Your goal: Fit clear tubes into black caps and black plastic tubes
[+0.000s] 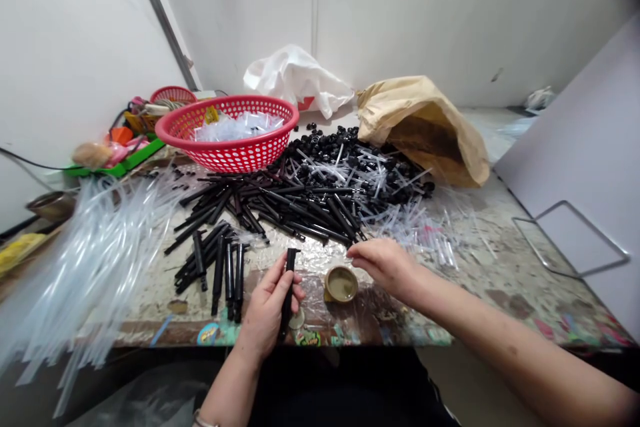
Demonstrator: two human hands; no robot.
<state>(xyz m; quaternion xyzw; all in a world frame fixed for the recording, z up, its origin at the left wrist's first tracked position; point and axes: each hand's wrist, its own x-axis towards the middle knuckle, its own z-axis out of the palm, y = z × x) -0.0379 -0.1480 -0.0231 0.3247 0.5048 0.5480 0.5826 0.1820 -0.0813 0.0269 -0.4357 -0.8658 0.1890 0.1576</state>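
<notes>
My left hand (273, 300) is wrapped round a black plastic tube (289, 293), which stands nearly upright with a small side spout at its top. To the right, my right hand (385, 267) hovers beside a small round cup (341, 284) of cloudy liquid. Its fingers are pressed together at the near edge of the parts pile; what they hold, if anything, is hidden. Several finished-looking black tubes with fittings (239, 280) lie side by side left of my left hand. Behind both hands spreads a heap of loose black tubes (300, 210).
Long clear tubes (100, 260) hang over the table's left edge. A red basket (225, 153) holds clear pieces. Short clear straws (415, 227) and black caps (325, 143) lie before a brown paper bag (425, 120). A white panel with a wire handle (570, 240) stands right.
</notes>
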